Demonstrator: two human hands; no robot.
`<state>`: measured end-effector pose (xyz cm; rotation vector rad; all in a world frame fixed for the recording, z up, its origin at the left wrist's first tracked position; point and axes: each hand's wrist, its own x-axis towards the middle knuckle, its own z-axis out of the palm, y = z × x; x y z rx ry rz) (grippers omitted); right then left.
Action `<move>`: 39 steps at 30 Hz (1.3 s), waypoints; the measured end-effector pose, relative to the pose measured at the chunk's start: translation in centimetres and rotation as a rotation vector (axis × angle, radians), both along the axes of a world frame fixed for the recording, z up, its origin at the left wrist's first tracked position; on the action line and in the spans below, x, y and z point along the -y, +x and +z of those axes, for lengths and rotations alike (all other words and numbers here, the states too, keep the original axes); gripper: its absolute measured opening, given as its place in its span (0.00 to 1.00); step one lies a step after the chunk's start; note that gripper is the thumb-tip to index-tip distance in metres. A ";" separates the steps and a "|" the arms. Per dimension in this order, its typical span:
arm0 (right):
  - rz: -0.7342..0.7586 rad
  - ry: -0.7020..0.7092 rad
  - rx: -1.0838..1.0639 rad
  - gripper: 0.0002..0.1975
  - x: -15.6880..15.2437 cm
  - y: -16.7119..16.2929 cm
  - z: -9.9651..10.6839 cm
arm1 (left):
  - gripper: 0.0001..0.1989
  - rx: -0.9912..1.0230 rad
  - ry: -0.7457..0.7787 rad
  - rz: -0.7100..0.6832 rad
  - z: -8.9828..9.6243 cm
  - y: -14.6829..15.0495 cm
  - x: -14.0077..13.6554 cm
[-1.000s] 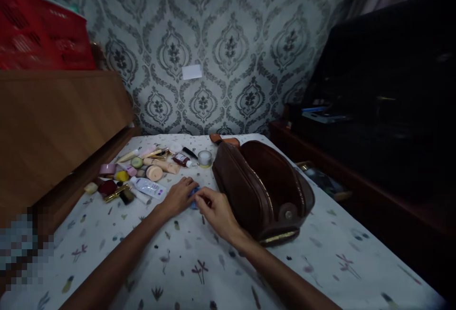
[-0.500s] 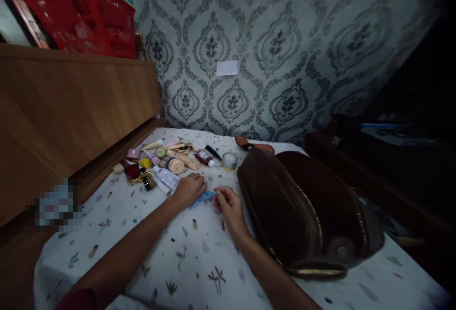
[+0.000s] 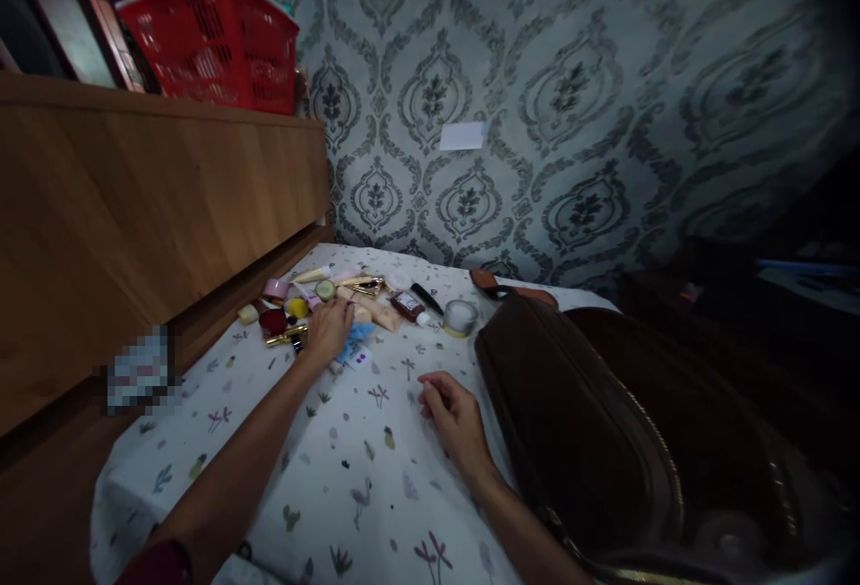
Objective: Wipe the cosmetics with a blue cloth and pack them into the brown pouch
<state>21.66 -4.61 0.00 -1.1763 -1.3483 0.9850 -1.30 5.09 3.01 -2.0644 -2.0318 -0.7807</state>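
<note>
One blue piece (image 3: 362, 331) beside the fingers (image 3: 341, 308) of the left hand (image 3: 329, 331).

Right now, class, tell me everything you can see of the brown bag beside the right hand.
The brown bag is dark, smooth and leather-like, with bulging sides. Its top is open, with gold-toned zip teeth along the opening and a round snap at the near end; the inside is too dark to make out. It rests on the white printed cloth, right of the right hand, whose fingers are clear of it. Whether the forearm touches it is unclear.
</note>
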 end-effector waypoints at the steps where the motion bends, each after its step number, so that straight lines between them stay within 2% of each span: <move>1: 0.001 0.012 0.007 0.17 0.0 0.0 0.0 | 0.12 0.004 -0.012 -0.021 -0.2 0.3 0.0; 9: 0.019 0.011 0.045 0.18 0.0 0.1 0.0 | 0.10 0.057 0.024 -0.271 -0.5 1.9 0.6; 13: 0.017 0.014 0.047 0.19 0.0 0.1 -0.1 | 0.09 0.066 0.037 -0.293 -0.4 1.5 0.5; 18: 0.034 0.005 0.065 0.20 0.1 0.2 0.1 | 0.09 0.034 0.034 -0.176 0.3 0.6 0.4; 23: 0.034 -0.010 0.055 0.19 0.0 0.2 0.3 | 0.12 0.017 0.010 0.014 1.7 -1.2 0.1; 32: 0.035 -0.017 0.051 0.19 0.1 0.0 0.5 | 0.15 -0.021 -0.089 0.385 5.5 -9.0 -2.9; 35: 0.034 -0.018 0.058 0.20 0.1 0.1 0.4 | 0.17 -0.050 -0.182 0.442 5.8 -11.4 -4.0; 39: 0.048 -0.023 0.064 0.18 0.0 0.1 0.3 | 0.17 -0.060 -0.317 0.445 5.1 -13.4 -5.1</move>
